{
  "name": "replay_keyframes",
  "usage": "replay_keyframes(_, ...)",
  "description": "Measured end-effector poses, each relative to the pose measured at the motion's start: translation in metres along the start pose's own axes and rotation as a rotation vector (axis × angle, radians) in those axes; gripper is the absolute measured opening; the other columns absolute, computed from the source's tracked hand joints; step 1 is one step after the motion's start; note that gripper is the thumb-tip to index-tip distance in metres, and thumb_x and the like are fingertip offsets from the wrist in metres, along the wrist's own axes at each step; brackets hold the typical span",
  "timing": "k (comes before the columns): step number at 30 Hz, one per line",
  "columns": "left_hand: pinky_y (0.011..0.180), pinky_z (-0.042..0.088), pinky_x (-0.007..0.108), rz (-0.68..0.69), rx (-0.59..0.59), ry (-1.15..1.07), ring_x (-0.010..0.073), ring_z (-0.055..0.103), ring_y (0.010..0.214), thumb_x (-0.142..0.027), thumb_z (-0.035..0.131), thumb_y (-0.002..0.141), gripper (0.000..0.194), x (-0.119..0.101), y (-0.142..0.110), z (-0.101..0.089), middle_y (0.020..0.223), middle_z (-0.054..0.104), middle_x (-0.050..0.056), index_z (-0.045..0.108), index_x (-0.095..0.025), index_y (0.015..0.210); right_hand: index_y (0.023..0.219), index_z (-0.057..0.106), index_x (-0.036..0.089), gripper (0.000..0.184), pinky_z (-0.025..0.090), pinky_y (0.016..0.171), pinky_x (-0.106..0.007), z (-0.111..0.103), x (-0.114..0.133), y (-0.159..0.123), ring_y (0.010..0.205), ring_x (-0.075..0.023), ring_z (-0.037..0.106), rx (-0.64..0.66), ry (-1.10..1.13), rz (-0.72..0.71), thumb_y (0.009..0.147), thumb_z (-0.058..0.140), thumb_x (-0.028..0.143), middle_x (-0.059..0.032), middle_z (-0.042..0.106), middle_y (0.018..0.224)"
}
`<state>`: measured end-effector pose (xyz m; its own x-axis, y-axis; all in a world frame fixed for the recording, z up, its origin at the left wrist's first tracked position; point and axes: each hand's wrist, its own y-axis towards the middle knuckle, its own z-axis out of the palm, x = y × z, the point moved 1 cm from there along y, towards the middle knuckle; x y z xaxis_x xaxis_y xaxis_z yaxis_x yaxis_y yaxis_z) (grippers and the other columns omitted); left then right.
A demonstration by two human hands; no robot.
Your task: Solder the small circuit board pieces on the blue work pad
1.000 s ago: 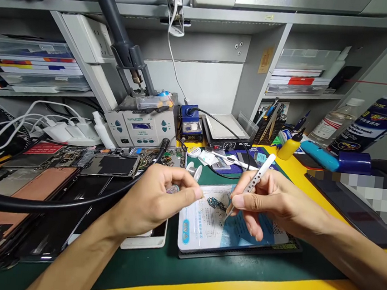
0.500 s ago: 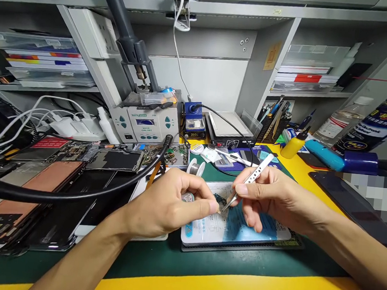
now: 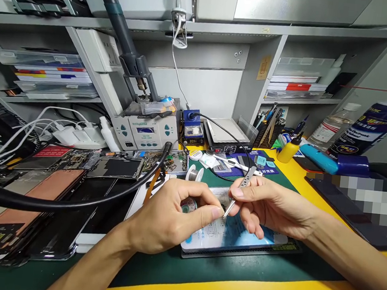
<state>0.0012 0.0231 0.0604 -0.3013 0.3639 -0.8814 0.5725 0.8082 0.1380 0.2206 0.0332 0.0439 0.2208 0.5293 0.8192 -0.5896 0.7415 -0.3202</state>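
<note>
My right hand [image 3: 259, 201] grips metal tweezers [image 3: 246, 179] between thumb and fingers, with their tips pointing down and left. Close against those tips are the pinched thumb and forefinger of my left hand [image 3: 179, 216]. Whatever the left fingertips hold is too small to name. Both hands hover over a blue and white printed pad [image 3: 232, 235] on the green mat [image 3: 153, 273]. A small round tin or spool with a green rim [image 3: 188, 204] shows partly behind my left hand. Just beyond it stands a solder wire spool [image 3: 194, 174].
Opened phones and phone parts [image 3: 38, 194] cover the left side, crossed by a thick black hose [image 3: 106, 202]. A hot air station [image 3: 145, 131], a blue soldering unit [image 3: 191, 125] and a heating plate [image 3: 228, 134] line the back. A yellow bottle [image 3: 289, 149] and spray can [image 3: 370, 121] stand right.
The view has tilted up slightly. The tweezers have turned a little, and their tips are now right beside my left fingertips. The dark green piece seen under the hands earlier is now mostly hidden.
</note>
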Motion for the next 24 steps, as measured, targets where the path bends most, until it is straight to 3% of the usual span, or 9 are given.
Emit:
replay_keyframes(8, 0.061, 0.041, 0.023, 0.049, -0.003, 0.018, 0.0106, 0.051, 0.063, -0.026, 0.063, 0.089, 0.019, -0.0015, -0.0011, 0.0003, 0.070, 0.066, 0.000, 0.073, -0.014, 0.077, 0.075, 0.077, 0.003, 0.019, 0.060, 0.041, -0.018, -0.0026, -0.0021, 0.0026, 0.040, -0.0119, 0.068, 0.028, 0.038, 0.055, 0.084, 0.074, 0.020, -0.0078, 0.077, 0.062)
replay_keyframes(15, 0.061, 0.041, 0.021, 0.057, 0.016, 0.009, 0.0092, 0.050, 0.064, -0.026, 0.062, 0.090, 0.020, -0.0019, -0.0013, 0.0014, 0.072, 0.065, 0.000, 0.072, -0.013, 0.078, 0.078, 0.077, 0.004, 0.016, 0.060, 0.041, -0.019, -0.0060, -0.0043, 0.0030, 0.044, -0.0124, 0.070, 0.033, 0.054, 0.054, 0.086, 0.071, 0.017, -0.0092, 0.080, 0.071)
replay_keyframes(24, 0.055, 0.039, 0.021, -0.067, 0.046, -0.108, 0.0091, 0.046, 0.059, -0.026, 0.063, 0.085, 0.018, -0.0041, 0.0016, 0.0049, 0.065, 0.058, -0.001, 0.068, -0.011, 0.075, 0.077, 0.076, 0.007, 0.010, 0.060, 0.042, -0.018, -0.0010, -0.0029, 0.0012, 0.044, -0.0111, 0.070, 0.020, 0.021, -0.002, 0.082, 0.077, 0.016, -0.0089, 0.081, 0.077)
